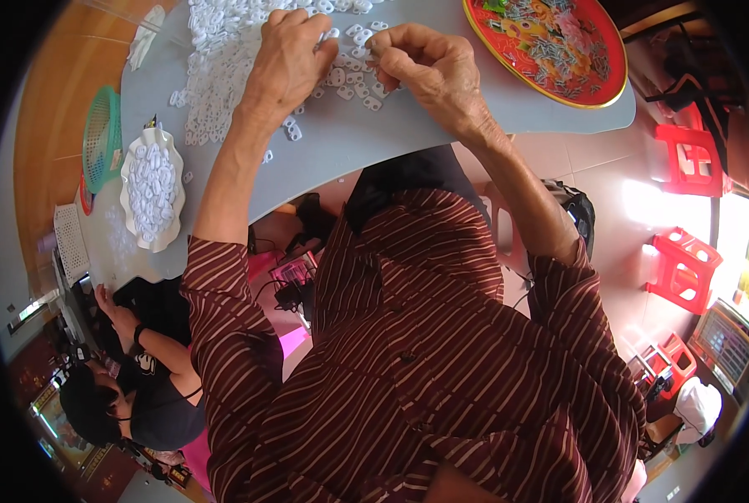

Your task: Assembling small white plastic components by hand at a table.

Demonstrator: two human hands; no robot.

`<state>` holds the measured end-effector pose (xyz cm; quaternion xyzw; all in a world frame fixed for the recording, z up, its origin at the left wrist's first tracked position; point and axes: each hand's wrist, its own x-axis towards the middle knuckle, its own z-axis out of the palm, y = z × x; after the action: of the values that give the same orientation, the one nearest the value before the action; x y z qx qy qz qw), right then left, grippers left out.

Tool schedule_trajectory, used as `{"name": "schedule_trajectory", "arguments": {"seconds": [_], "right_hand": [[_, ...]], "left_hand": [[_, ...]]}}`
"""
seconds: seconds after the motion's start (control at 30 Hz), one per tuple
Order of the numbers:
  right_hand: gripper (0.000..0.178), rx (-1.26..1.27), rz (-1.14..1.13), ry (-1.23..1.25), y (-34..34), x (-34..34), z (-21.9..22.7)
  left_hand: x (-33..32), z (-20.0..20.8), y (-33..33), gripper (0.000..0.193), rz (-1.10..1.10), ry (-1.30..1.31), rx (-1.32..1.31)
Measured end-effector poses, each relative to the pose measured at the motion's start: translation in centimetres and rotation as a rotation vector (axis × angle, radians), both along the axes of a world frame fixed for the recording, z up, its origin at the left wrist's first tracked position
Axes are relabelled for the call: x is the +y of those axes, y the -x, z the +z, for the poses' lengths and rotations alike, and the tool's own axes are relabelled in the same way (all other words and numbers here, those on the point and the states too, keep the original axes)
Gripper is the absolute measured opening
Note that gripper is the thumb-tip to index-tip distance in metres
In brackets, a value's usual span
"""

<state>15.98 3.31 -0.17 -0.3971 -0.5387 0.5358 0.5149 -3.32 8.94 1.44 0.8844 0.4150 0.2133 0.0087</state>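
The small white pieces (215, 88) lie in a broad spread on the grey counter (374, 134), filling the top of the frame left of centre. The left hand (289, 60) is over the right part of this spread, its back to the camera and its fingers curled, with pieces showing on both sides of it. One white piece sits right by its fingertips; whether they grip it, I cannot tell.

The right hand (429, 71) is at top centre, just beyond the right end of the spread. Its thumb and forefinger are drawn close together at the tips, next to the nearest white pieces; what is clamped between them, if anything, I cannot make out. A looser cluster of the pieces lies in the gap between the two hands, and a few strays lie below the left hand, close to the wrist.

At the upper right, well apart from the white spread, a round red tray (614, 59) with a gold rim holds many small metallic pieces (550, 54). At the left, a scalloped white dish (146, 244) holds more white pieces, near a green basket (100, 138).
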Motion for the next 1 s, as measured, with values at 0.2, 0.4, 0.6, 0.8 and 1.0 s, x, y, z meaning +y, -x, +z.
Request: {"name": "schedule_trajectory", "arguments": {"seconds": [0.2, 0.4, 0.6, 0.8, 1.0], "right_hand": [[0.017, -0.086, -0.005, -0.065, 0.1, 0.0, -0.1], [0.018, 0.033, 0.038, -0.031, -0.1, 0.1, -0.3], [0.019, 0.175, 0.041, -0.108, 0.1, 0.4, -0.4], [0.019, 0.115, 0.047, -0.146, 0.0, 0.4, -0.4], [0.018, 0.116, -0.017, -0.154, 0.5, 0.1, -0.5]], "left_hand": [[0.5, -1.0, -0.5, 0.010, -0.077, -0.123, -0.017], [-1.4, 0.3, -0.7, 0.016, 0.198, 0.421, -0.462], [-4.0, 0.9, -1.0, 0.018, 0.020, 0.671, -0.685], [-4.9, 0.0, -2.2, 0.019, 0.028, 0.693, -1.032], [-5.5, -0.3, -2.8, 0.021, 0.089, 0.645, -1.000]]}}
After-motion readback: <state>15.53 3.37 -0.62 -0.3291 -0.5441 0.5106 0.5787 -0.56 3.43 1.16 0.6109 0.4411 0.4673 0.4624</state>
